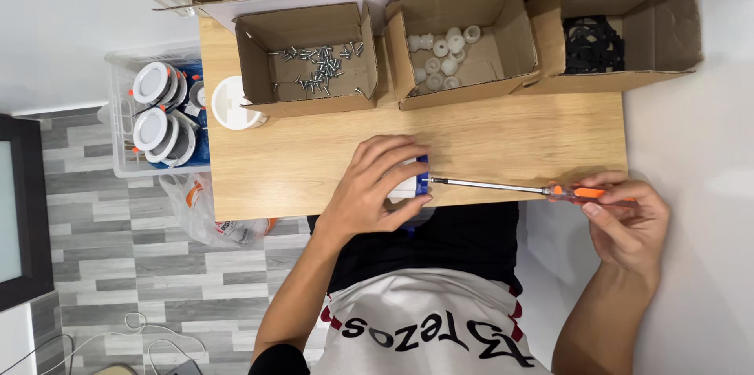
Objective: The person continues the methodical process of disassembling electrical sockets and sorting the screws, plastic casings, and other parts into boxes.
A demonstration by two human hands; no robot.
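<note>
on table edge, left hand (375, 186) grips blue part (422, 180).

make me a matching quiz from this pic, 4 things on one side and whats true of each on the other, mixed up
1. screwdriver
2. screws
3. white plastic caps
4. blue and white part

a. under the left hand
b. in the middle cardboard box
c. held by the right hand
d. in the left cardboard box

Pairs: 1-c, 2-d, 3-b, 4-a

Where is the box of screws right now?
In the head view, the open cardboard box of screws sits at the table's far left, beside the box of white plastic parts and beyond the left hand.
</note>
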